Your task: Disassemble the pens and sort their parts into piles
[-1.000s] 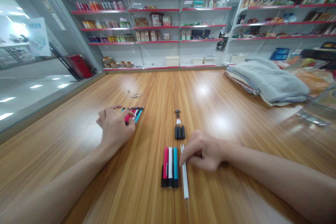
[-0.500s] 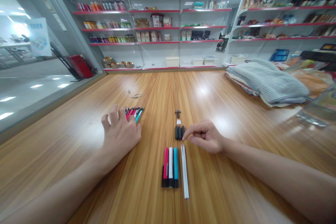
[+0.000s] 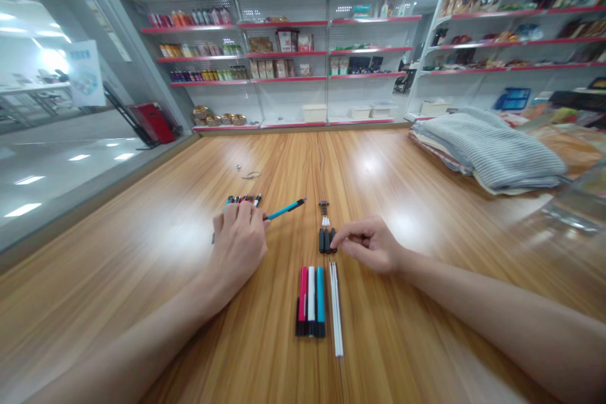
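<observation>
My left hand (image 3: 240, 237) is closed on a blue ballpoint pen (image 3: 286, 209), which sticks out to the right with its black end raised. Beyond the knuckles lies a row of pens (image 3: 243, 199), mostly hidden by that hand. With its index finger stretched out and the other fingers curled, my right hand (image 3: 372, 244) touches the rightmost of the black pen pieces (image 3: 324, 240). Small white pieces (image 3: 326, 221) and thin dark springs (image 3: 324, 207) lie just beyond them. Closer to me are red, white and blue pen barrels (image 3: 311, 297) and, beside them, thin white refills (image 3: 336, 312).
A wire loop (image 3: 251, 175) and a tiny metal bit (image 3: 238, 166) lie farther back on the wooden table (image 3: 379, 353). Folded striped cloth (image 3: 502, 148) and a clear container (image 3: 580, 199) are at the right. Stocked shelves (image 3: 284, 79) stand behind the table.
My left hand has moved slightly right and closed, and a blue pen now points out from it to the right. My right hand stays at the black pieces. The view has shifted slightly.
</observation>
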A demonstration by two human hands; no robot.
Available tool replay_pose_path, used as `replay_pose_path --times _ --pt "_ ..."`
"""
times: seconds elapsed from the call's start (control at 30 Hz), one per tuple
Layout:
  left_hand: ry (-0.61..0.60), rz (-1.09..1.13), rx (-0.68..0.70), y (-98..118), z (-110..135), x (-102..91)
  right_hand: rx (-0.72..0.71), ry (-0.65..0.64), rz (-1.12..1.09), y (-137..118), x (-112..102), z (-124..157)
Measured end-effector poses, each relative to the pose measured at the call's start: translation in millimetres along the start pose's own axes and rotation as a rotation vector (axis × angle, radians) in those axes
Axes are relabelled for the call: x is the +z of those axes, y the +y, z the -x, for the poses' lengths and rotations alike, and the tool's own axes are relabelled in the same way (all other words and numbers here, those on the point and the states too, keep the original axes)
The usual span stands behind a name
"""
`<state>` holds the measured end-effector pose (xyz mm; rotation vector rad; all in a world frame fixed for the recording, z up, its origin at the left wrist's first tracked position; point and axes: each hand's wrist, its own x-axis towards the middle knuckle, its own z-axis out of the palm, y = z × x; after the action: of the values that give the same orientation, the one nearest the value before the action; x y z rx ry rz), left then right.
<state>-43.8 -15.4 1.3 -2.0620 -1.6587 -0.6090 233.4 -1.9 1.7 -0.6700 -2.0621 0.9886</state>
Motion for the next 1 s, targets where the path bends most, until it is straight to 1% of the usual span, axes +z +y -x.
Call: replay_pose_path --times 0.07,0.1,0.17,0.2,0.27,0.3,0.37,0.43,0.53,0.6,0.67,0.7,0.77,0.87,0.93,1.0 --pt "0.069 0.199 -0.003 6 -5 1.6 -0.01 0.053 0.045 1 2 -1" --pt "0.096 0.335 0.001 11 -8 2.0 -0.016 0.075 0.074 1 3 -2" --pt "0.101 0.607 -0.039 26 -11 2.2 -0.028 0.112 0.147 2 5 -3" --pt "0.097 0.738 -0.084 34 -11 1.9 -0.035 0.128 0.192 3 5 -3" --pt "0.038 1.057 -0.187 49 -8 0.5 -0.045 0.17 0.292 5 6 -3" --pt "0.011 1.175 -0.205 55 -6 -0.6 -0.048 0.199 0.342 6 5 -2" --pt "-0.065 1.305 -0.196 61 1 -3.3 -0.062 0.243 0.431 7 5 -2" --pt "-0.128 1.33 -0.15 60 6 -6.5 -0.11 0.229 0.49 5 4 -1" --pt "-0.187 1.311 -0.074 54 8 -12.1 -0.221 0.127 0.5 0 4 0" --pt "-0.232 1.31 -0.037 52 6 -15.3 -0.272 0.081 0.479 -3 4 0" --pt "-0.272 1.309 -0.028 51 3 -16.4 -0.299 0.067 0.469 -5 5 -1" --pt "-0.268 1.314 -0.048 51 2 -15.7 -0.304 0.068 0.47 -4 5 -1" --pt "-0.208 1.354 -0.144 50 0 -12.0 -0.288 0.096 0.481 -3 3 -1" --pt "-0.065 1.425 -0.332 46 -2 -2.7 -0.209 0.157 0.515 3 -2 -2" --pt "-0.013 1.448 -0.397 43 -3 3.1 -0.161 0.171 0.535 6 -6 -3" --pt "0.015 1.454 -0.416 40 -4 6.9 -0.132 0.163 0.547 7 -9 -3"
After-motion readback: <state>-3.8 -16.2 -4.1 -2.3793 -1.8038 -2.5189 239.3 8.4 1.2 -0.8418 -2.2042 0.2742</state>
